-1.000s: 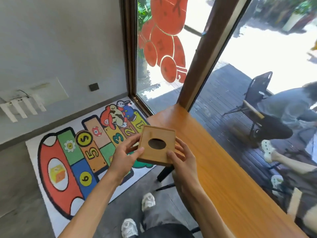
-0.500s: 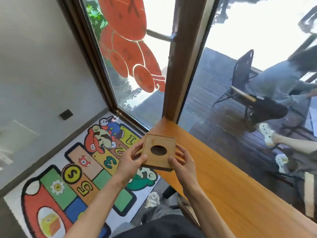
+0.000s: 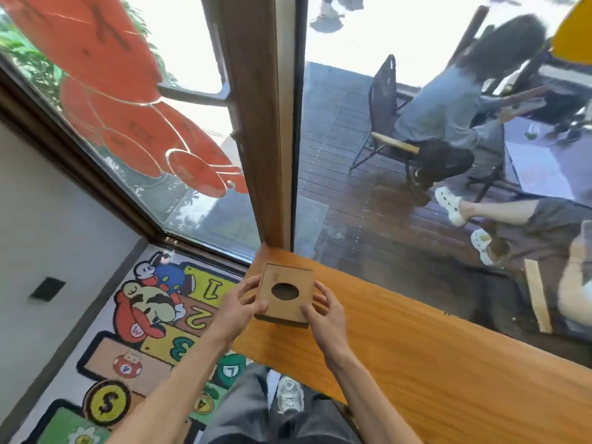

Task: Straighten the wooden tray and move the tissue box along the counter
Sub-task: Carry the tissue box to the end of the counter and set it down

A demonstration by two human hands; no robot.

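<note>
While the counter (image 3: 416, 363) stretches away to my right, the tissue box (image 3: 286, 294) sits between my palms at its far-left end; left hand (image 3: 238, 310) and right hand (image 3: 325, 315) clamp opposite sides, so even pressure should keep it square as I slide.

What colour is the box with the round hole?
Light brown wood, the tissue box shows best in the head view.

The tissue box (image 3: 286, 294) is seen in light brown wood, the counter (image 3: 432, 357) in orange-brown grain — the floor mat (image 3: 153, 318) is patterned with coloured numbers.
</note>
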